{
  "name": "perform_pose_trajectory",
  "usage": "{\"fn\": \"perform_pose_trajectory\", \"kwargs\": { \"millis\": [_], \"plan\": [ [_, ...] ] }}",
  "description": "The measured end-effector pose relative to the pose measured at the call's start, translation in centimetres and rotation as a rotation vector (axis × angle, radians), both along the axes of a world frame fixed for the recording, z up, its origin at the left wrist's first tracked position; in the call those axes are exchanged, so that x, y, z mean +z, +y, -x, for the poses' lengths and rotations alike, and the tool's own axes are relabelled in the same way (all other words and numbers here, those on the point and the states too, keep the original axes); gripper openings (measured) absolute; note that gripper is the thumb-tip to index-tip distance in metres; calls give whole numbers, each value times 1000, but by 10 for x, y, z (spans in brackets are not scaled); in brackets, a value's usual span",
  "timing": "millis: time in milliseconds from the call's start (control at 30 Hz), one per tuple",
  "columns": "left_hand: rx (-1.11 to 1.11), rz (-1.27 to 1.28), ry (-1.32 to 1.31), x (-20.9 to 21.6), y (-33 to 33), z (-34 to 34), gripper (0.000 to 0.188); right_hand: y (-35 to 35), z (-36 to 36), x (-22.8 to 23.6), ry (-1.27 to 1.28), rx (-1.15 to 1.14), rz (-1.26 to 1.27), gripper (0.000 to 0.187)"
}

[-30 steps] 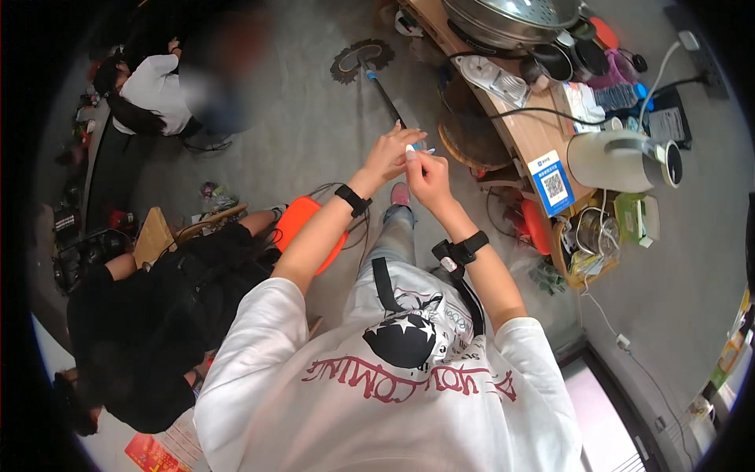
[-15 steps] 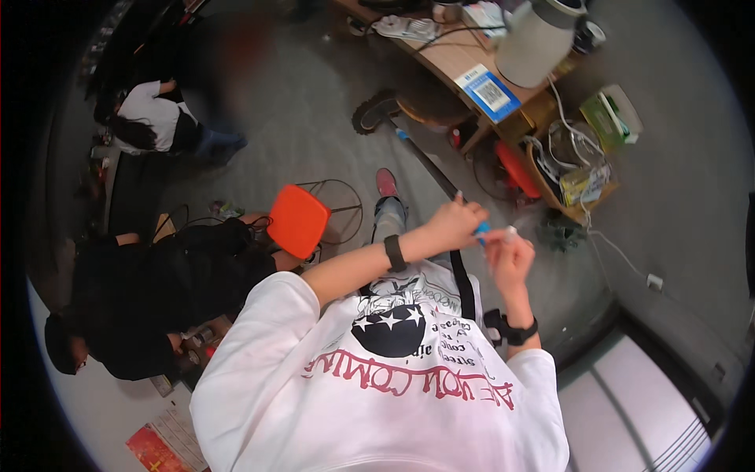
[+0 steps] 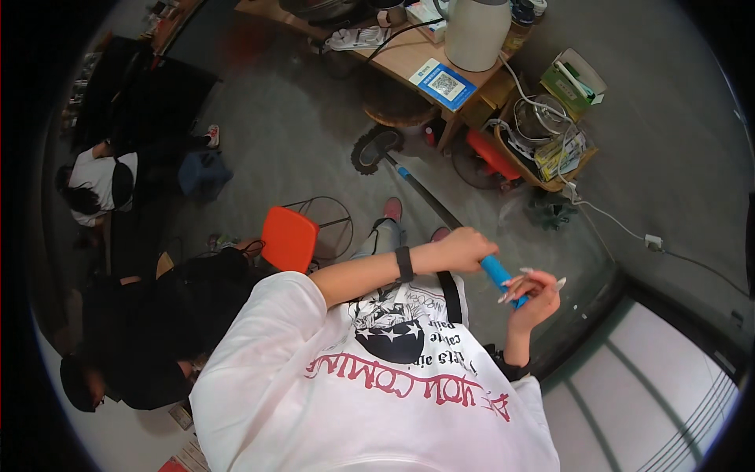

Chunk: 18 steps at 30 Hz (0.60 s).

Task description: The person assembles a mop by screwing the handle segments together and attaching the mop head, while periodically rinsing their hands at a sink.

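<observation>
A mop slants across the floor, its dark fringed head (image 3: 377, 149) flat on the grey floor and its dark pole (image 3: 431, 198) rising toward me. My left hand (image 3: 468, 249) is closed round the pole just above where the blue grip (image 3: 495, 272) begins. At the top end of that grip, my right hand (image 3: 536, 297) holds it loosely, with some fingers lifted away from it. Part of the pole is hidden under my left hand.
An orange stool (image 3: 289, 239) stands left of my feet. Ahead is a wooden desk (image 3: 393, 59) bearing a pale jug (image 3: 477, 35). Right of it sit a box of odds and ends (image 3: 543, 145) and a white cable (image 3: 609, 220). A person in black (image 3: 169, 315) is at left.
My right hand has slid back and apart from my left, and more of the blue grip shows between them. The view has shifted, and the mop head shows more fully.
</observation>
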<state>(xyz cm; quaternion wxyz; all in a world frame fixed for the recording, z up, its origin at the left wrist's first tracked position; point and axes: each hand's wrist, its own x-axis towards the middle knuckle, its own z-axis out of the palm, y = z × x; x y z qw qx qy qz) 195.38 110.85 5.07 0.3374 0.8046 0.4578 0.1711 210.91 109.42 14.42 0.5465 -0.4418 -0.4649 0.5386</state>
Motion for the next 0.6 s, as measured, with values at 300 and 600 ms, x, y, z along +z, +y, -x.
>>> {"fn": "perform_pose_trajectory", "kwargs": {
  "millis": [300, 600],
  "plan": [
    [583, -428, -272, -5, 24, 146, 30, 53, 169, 0, -18, 255, -138, 37],
    [580, -536, -275, -31, 30, 289, 28, 56, 318, -41, 212, 515, -262, 23]
  ]
}}
